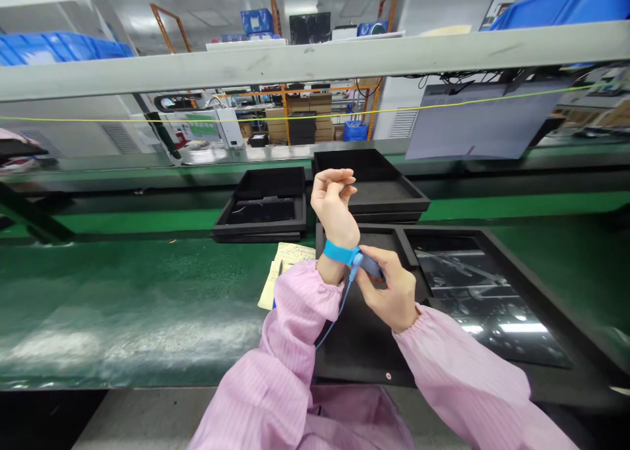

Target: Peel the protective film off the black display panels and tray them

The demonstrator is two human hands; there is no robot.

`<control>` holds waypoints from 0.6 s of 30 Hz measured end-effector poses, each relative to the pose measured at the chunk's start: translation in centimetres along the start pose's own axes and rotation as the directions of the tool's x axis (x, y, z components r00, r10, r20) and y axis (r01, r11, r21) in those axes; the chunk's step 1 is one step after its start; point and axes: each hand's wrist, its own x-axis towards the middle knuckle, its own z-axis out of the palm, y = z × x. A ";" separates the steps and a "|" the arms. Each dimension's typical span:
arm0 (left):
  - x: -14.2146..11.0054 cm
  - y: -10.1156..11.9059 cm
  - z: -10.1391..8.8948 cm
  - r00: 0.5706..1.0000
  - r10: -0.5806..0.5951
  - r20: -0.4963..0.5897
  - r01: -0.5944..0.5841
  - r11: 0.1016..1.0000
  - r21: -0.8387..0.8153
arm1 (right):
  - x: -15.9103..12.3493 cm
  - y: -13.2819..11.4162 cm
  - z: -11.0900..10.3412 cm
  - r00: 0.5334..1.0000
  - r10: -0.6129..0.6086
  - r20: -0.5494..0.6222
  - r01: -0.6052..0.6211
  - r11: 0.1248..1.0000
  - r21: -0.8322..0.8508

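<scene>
A blue antistatic wrist strap (336, 252) circles my left wrist, and a thin blue cord hangs from its snap. My left hand (335, 204) is raised with the fingers loosely bent and apart, holding nothing. Beside that wrist, my right hand (391, 289) pinches the strap's loose grey-blue end (370, 266) between thumb and fingers. Below both hands lies a black foam tray (354, 345). In its right part rests a dark glossy panel (477, 292) that reflects the lights.
Farther back stand a smaller black tray (260, 228) with a dark panel in it and a stack of black trays (388, 207). Yellow note paper (270, 286) with a pen lies on the green bench (147, 286). A white beam (315, 56) and a yellow cord cross overhead.
</scene>
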 end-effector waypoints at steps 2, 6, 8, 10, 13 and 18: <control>-0.2 0.0 -0.2 0.989 0.137 0.048 -0.139 0.989 0.042 | -0.1 -0.2 0.1 1.000 0.020 0.008 -0.020 1.000 0.012; -0.2 0.0 -0.7 0.957 0.281 0.075 -0.285 0.958 0.046 | -0.2 -0.5 0.4 0.997 0.079 0.015 -0.079 0.996 0.036; -0.2 0.2 -0.8 0.963 0.265 0.042 -0.266 0.964 0.018 | -0.2 -0.5 0.4 0.996 0.091 0.016 -0.092 0.994 0.060; -0.2 0.6 -0.9 0.984 0.177 -0.009 -0.178 0.984 -0.021 | -0.3 -0.5 0.4 0.996 0.091 0.013 -0.092 0.991 0.093; -0.4 1.0 -0.8 0.998 0.046 -0.031 -0.046 0.999 0.004 | -0.7 -0.4 0.3 0.993 0.118 0.022 -0.120 0.982 0.148; -0.7 0.6 -1.1 0.981 0.191 0.039 -0.193 0.979 0.066 | -0.8 0.1 0.4 0.944 0.270 0.187 -0.315 0.906 0.282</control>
